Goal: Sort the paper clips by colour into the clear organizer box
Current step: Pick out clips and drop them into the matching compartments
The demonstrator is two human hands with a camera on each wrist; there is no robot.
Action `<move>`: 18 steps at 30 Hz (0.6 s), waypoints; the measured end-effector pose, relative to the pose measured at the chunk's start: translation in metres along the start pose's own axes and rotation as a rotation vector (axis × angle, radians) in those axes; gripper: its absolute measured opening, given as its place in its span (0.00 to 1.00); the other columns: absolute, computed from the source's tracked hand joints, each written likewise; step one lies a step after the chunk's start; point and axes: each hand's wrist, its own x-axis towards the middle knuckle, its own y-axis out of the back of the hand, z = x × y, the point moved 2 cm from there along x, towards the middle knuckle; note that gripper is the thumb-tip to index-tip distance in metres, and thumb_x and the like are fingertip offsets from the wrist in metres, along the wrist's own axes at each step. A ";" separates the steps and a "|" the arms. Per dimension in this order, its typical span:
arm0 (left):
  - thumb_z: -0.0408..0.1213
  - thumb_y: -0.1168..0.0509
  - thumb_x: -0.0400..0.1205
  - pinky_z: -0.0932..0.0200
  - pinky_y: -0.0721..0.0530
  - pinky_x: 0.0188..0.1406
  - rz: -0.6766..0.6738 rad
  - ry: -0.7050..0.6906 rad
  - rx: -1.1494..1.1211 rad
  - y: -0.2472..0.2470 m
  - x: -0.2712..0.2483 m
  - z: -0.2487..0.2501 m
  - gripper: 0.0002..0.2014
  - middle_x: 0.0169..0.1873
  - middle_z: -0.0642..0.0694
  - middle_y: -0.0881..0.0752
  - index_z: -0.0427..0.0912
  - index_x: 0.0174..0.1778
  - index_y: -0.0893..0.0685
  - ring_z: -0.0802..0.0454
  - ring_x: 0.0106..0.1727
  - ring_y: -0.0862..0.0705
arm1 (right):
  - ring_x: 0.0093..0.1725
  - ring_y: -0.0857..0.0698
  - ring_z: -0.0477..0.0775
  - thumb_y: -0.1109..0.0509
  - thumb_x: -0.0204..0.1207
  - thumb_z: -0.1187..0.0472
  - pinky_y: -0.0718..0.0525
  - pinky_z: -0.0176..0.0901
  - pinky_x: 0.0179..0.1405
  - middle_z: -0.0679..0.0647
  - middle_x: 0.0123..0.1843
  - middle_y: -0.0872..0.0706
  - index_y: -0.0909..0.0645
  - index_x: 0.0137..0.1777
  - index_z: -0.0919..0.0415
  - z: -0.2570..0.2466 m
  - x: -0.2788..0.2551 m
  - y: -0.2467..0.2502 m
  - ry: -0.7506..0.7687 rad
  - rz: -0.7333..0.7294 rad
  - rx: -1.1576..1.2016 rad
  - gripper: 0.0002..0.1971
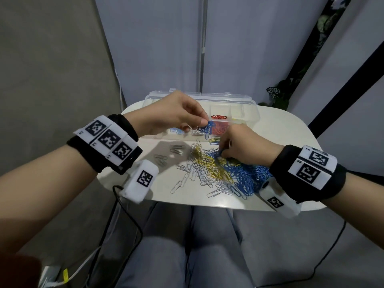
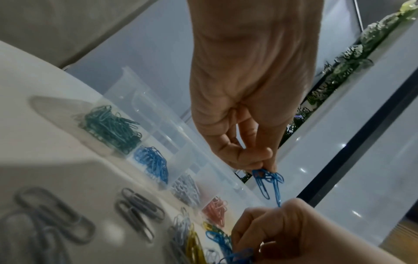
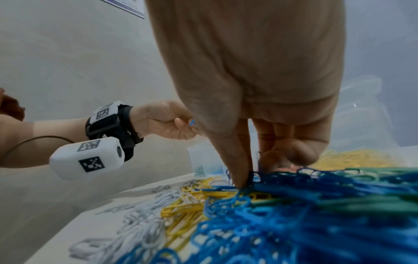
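- Looking down from the head view, the left hand (image 1: 176, 113) hangs over the clear box (image 1: 245, 111) at the far side of the white table (image 1: 291, 129), thumb and fingers pinching a small bunch of blue clips (image 1: 208, 127). The right hand (image 1: 241, 144) reaches into the mixed pile of clips (image 1: 220, 171) just in front of the box, fingertips curled together on a blue clip. A few grey clips (image 1: 168, 154) lie apart on the left of the pile. Red clips (image 1: 219, 126) fill one compartment.
- Seen from the left wrist, the left hand (image 2: 246, 107) pinches the blue bunch (image 2: 268, 180), which dangles above the box. Compartments in a row hold green clips (image 2: 110, 126), blue clips (image 2: 152, 163), pale grey clips (image 2: 186, 189) and red clips (image 2: 216, 210). The right hand (image 2: 282, 230) sits below, fingers closed on blue clips in the pile.
- Seen from the right wrist, the right hand (image 3: 255, 80) pushes its thumb and fingertips (image 3: 239, 176) together into the blue clips of the pile (image 3: 294, 214); yellow and white clips spread to the left. The left hand (image 3: 162, 119) is raised beyond, its fingers closed on something blue.
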 end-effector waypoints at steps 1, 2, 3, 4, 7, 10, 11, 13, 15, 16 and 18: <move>0.26 0.27 0.74 0.66 0.20 0.28 0.006 0.009 -0.035 0.003 0.000 0.000 0.04 0.33 0.42 0.14 0.33 0.43 0.12 0.55 0.31 0.20 | 0.38 0.18 0.50 0.23 0.69 0.68 0.20 0.40 0.41 0.57 0.41 0.09 0.09 0.42 0.64 0.000 0.000 0.002 0.002 0.022 0.005 0.04; 0.26 0.28 0.73 0.66 0.20 0.29 0.014 0.014 -0.060 0.007 0.000 0.001 0.04 0.33 0.43 0.14 0.34 0.43 0.13 0.56 0.32 0.19 | 0.38 0.17 0.50 0.23 0.68 0.68 0.19 0.40 0.42 0.58 0.41 0.09 0.09 0.42 0.65 0.000 0.000 0.003 0.001 0.048 0.009 0.04; 0.26 0.28 0.73 0.67 0.20 0.29 0.026 0.018 -0.077 0.011 0.000 0.002 0.04 0.33 0.44 0.14 0.34 0.43 0.13 0.56 0.32 0.19 | 0.38 0.16 0.50 0.23 0.68 0.69 0.18 0.41 0.43 0.58 0.40 0.09 0.09 0.41 0.65 0.000 -0.001 0.005 -0.002 0.073 0.015 0.04; 0.26 0.28 0.73 0.68 0.20 0.29 0.044 0.019 -0.091 0.015 0.001 0.003 0.05 0.32 0.44 0.14 0.33 0.43 0.13 0.56 0.32 0.19 | 0.38 0.15 0.52 0.23 0.67 0.70 0.17 0.42 0.43 0.59 0.39 0.09 0.09 0.41 0.65 0.000 -0.001 0.007 -0.009 0.096 0.026 0.04; 0.25 0.29 0.73 0.69 0.20 0.27 0.136 0.021 -0.097 0.030 0.003 0.006 0.03 0.30 0.46 0.14 0.33 0.42 0.14 0.57 0.30 0.19 | 0.37 0.16 0.51 0.22 0.66 0.70 0.18 0.41 0.40 0.58 0.38 0.09 0.09 0.38 0.65 0.002 -0.002 0.012 -0.043 0.142 0.081 0.03; 0.24 0.29 0.74 0.69 0.20 0.27 0.222 0.025 -0.073 0.045 0.007 0.004 0.03 0.30 0.45 0.14 0.35 0.40 0.14 0.57 0.29 0.20 | 0.28 0.21 0.40 0.22 0.67 0.71 0.25 0.29 0.29 0.51 0.31 0.14 0.10 0.38 0.64 0.005 -0.002 0.015 -0.072 0.170 0.147 0.03; 0.24 0.29 0.75 0.70 0.20 0.27 0.248 0.030 -0.060 0.049 0.008 0.003 0.04 0.32 0.44 0.14 0.35 0.39 0.14 0.57 0.29 0.20 | 0.25 0.23 0.38 0.22 0.67 0.71 0.28 0.24 0.25 0.48 0.28 0.16 0.10 0.36 0.63 0.006 -0.002 0.016 -0.082 0.175 0.170 0.04; 0.24 0.29 0.75 0.70 0.20 0.27 0.294 0.048 -0.031 0.056 0.012 -0.002 0.04 0.37 0.40 0.14 0.36 0.38 0.15 0.55 0.31 0.20 | 0.22 0.24 0.38 0.21 0.66 0.71 0.30 0.21 0.21 0.43 0.25 0.19 0.12 0.33 0.60 0.008 -0.002 0.017 -0.090 0.177 0.190 0.06; 0.24 0.28 0.75 0.70 0.20 0.27 0.330 0.067 -0.003 0.060 0.015 -0.007 0.04 0.34 0.41 0.14 0.36 0.37 0.15 0.55 0.30 0.20 | 0.21 0.23 0.38 0.21 0.66 0.71 0.30 0.21 0.21 0.44 0.25 0.19 0.14 0.31 0.57 0.008 -0.002 0.018 -0.087 0.178 0.185 0.09; 0.24 0.28 0.75 0.70 0.20 0.26 0.347 0.077 0.018 0.061 0.017 -0.009 0.04 0.31 0.42 0.15 0.36 0.37 0.14 0.56 0.29 0.20 | 0.21 0.22 0.37 0.21 0.66 0.71 0.29 0.21 0.21 0.44 0.24 0.19 0.15 0.30 0.57 0.008 -0.002 0.019 -0.088 0.178 0.191 0.10; 0.24 0.28 0.75 0.69 0.21 0.24 0.369 0.093 0.085 0.060 0.020 -0.013 0.03 0.29 0.42 0.16 0.34 0.37 0.14 0.59 0.23 0.21 | 0.19 0.22 0.35 0.21 0.65 0.71 0.27 0.23 0.21 0.46 0.23 0.18 0.15 0.29 0.58 0.009 -0.003 0.019 -0.097 0.181 0.210 0.10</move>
